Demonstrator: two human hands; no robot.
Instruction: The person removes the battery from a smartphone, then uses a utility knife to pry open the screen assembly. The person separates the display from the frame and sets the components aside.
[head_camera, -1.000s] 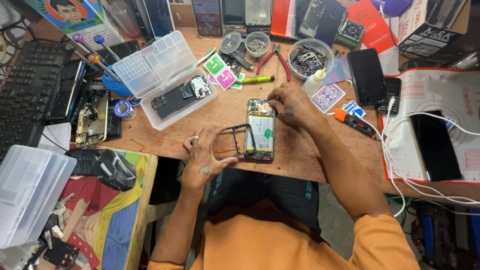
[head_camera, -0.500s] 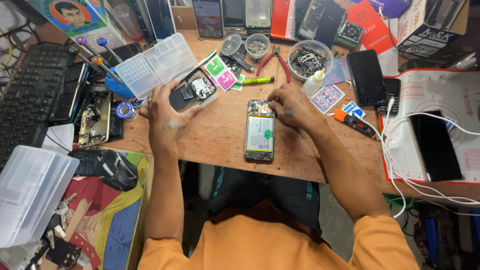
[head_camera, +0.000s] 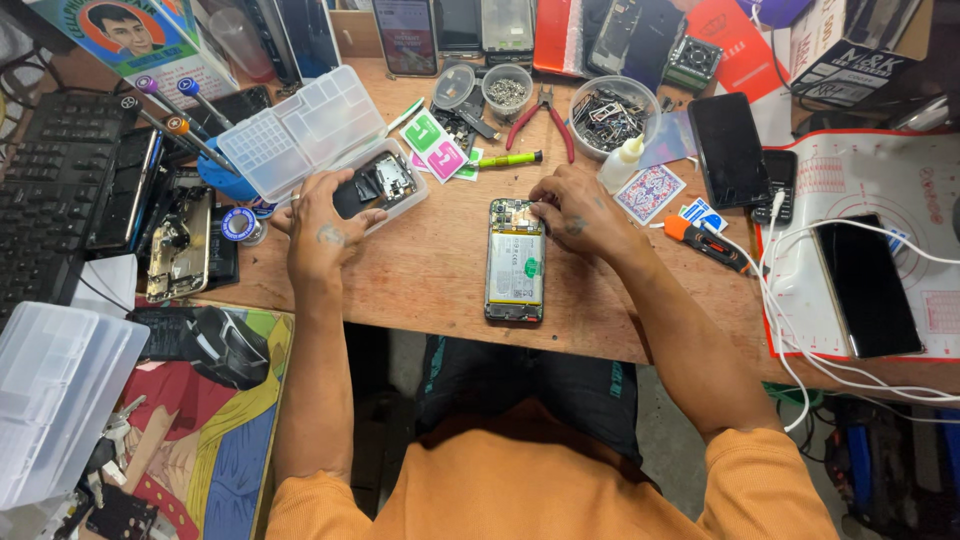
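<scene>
Lying flat near the middle of the wooden worktop (head_camera: 430, 270) is an opened phone (head_camera: 516, 260), back cover off, with its battery and circuit board exposed; its far end is touched by the right hand (head_camera: 575, 212), whose fingertips are pressed on the top corner of the board, though whether anything small is pinched there cannot be told; the left hand (head_camera: 322, 232) is stretched to the left of the phone and rests on the near edge of a clear plastic parts box (head_camera: 320, 140), its fingers spread and curled over the rim beside a dark phone part (head_camera: 378, 182) lying inside, with nothing clearly gripped; the box lid is tilted open toward the far left; green and pink cards (head_camera: 436, 152) are seen just right of the box, and a green-handled tool (head_camera: 510, 158) lies beyond the phone; red pliers (head_camera: 546, 118) and a round tub of metal pieces (head_camera: 610, 115) are set farther back; a black phone (head_camera: 728, 150) lies to the right, and another phone (head_camera: 868, 285) rests on a white mat (head_camera: 850, 175) with a white cable across it; a black keyboard (head_camera: 45, 200) is placed at the far left.
</scene>
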